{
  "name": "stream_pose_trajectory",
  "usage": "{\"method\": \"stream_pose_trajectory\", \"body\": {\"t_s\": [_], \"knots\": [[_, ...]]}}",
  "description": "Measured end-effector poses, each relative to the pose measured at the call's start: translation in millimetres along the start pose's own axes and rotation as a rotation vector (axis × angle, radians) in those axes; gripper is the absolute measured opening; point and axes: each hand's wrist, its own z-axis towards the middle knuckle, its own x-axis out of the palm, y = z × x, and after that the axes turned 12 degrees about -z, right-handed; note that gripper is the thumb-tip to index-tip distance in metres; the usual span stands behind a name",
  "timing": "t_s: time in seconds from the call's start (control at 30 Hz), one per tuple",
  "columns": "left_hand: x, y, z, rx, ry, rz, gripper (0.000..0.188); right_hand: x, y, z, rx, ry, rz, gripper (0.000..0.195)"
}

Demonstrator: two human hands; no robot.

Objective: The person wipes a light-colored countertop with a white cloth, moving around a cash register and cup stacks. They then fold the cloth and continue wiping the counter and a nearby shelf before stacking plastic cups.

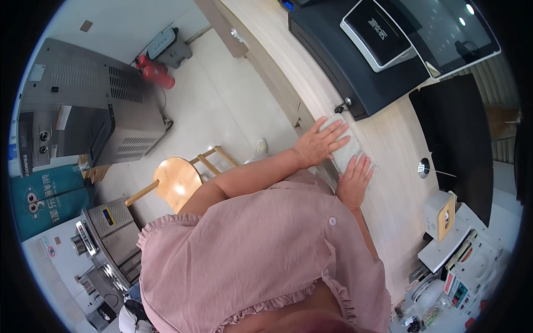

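Observation:
A folded light grey cloth [354, 143] lies on the pale wood-grain counter [393, 141], close to its front edge. My left hand [318, 143] rests palm down on the cloth's upper part, its fingers spread. Lower down, my right hand [354, 179] lies flat, with its fingers over the cloth's lower end and the counter beside it. Neither hand's fingers curl around the cloth. Just beyond the cloth, a small key set [339, 109] hangs at the lock of a black cash drawer [329, 54].
A black-and-white device [377, 35] sits on the drawer, near a dark screen [456, 37]. Across the counter are a black panel [458, 137], a small round silver-rimmed object [424, 167] and a box [439, 214]. A wooden stool [177, 181] and red fire extinguishers [156, 74] stand on the floor.

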Motion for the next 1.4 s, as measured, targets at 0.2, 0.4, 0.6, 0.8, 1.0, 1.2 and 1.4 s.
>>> {"method": "stream_pose_trajectory", "body": {"t_s": [0.2,0.4,0.6,0.8,1.0,1.2,1.4], "knots": [[-14.9,76.3,-2.8,0.034,-0.177,0.014,0.082,8.7,48.4,60.3,-0.031,-0.127,-0.101,0.056],[-51.7,146.1,-13.5,-0.018,-0.167,0.075,0.080,5.3,99.9,122.8,-0.061,-0.161,-0.107,0.054],[-79.8,210.3,-15.7,-0.047,-0.240,0.156,0.068,12.3,142.5,188.2,-0.016,-0.229,-0.146,0.055],[-97.5,262.0,-5.1,-0.063,-0.271,0.169,0.057,13.8,171.6,237.9,0.076,-0.266,-0.168,0.056],[-102.4,289.0,0.1,-0.111,-0.243,0.166,0.054,7.4,185.7,262.8,0.095,-0.122,-0.125,0.081],[-117.5,316.8,0.2,-0.122,-0.239,0.142,0.051,6.2,204.1,292.3,0.085,-0.072,-0.144,0.080],[-138.9,364.2,-0.8,-0.121,-0.334,0.062,0.054,-0.1,226.7,337.0,0.028,-0.087,-0.132,0.081]]}}
